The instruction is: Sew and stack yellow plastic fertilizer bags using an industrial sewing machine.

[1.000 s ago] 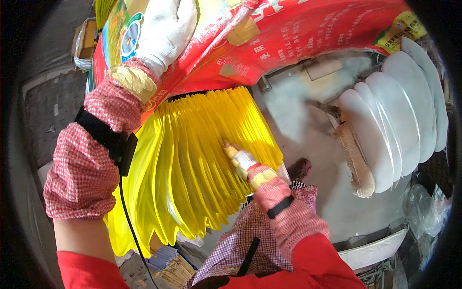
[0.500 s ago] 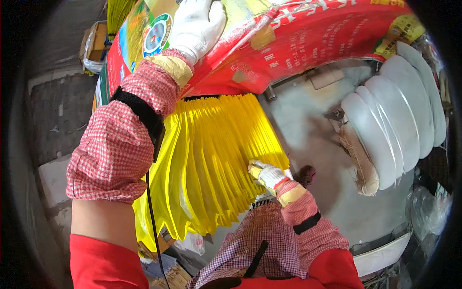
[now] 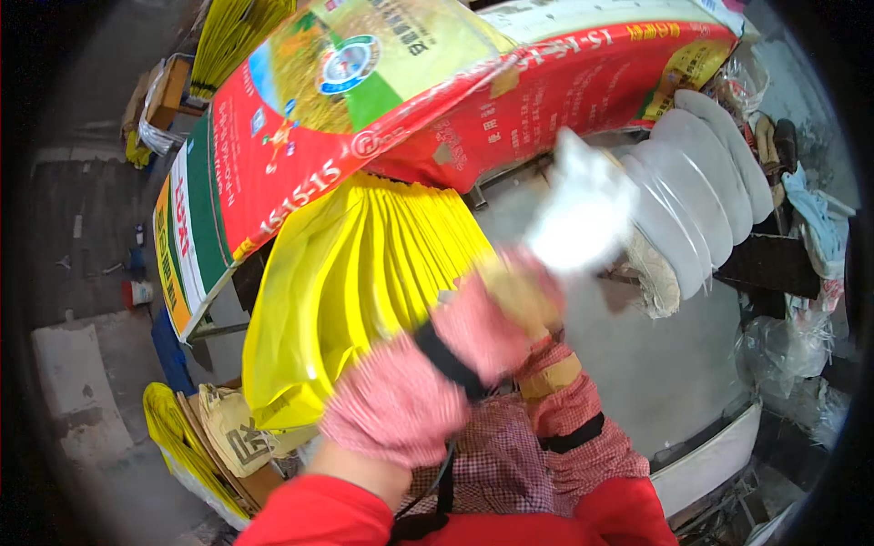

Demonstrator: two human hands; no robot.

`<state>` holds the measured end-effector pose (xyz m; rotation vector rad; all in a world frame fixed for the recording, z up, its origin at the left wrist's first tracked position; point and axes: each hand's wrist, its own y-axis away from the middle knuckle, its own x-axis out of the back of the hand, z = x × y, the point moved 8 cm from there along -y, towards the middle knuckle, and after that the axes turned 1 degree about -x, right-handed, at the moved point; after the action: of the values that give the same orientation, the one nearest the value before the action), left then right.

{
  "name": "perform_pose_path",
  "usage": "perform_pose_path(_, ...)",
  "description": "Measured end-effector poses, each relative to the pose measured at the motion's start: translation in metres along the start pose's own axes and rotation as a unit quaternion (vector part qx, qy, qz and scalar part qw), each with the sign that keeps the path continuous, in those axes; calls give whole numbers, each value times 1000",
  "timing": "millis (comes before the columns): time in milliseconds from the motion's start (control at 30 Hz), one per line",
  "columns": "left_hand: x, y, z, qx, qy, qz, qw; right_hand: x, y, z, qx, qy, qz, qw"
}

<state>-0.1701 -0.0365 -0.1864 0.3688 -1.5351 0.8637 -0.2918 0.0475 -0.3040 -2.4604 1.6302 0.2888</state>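
Observation:
My left hand, in a white glove, is smeared by motion over the grey tabletop, close to the pale rounded pieces; its fingers cannot be made out. The left forearm in a checked sleeve crosses in front of my right hand. Of the right arm, the checked sleeve and the tan cuff show, while the hand itself is hidden. Beside them a fanned row of yellow sheets or bags stands on edge. A red printed sack covers the far end of that row.
Whitish translucent rounded pieces stand in a row on the grey tabletop, at the right. More folded yellow material lies at the upper left and lower left. Crumpled clear plastic is at the far right.
My left hand has left the red sack and swung right and nearer, across the yellow row. My right hand, earlier at the yellow row's near right edge, is now covered by the left arm.

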Motion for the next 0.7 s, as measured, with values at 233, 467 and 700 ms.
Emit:
perform_pose_path(233,134,156,127,-44,550,-30,834,-80,-15,17,-457,-426,28,780)
perform_pose_path(467,101,335,47,383,447,-108,801,-92,-52,88,-348,-110,-32,930)
perform_pose_path(700,110,385,72,491,456,-96,737,-96,-30,61,-505,-209,-145,825)
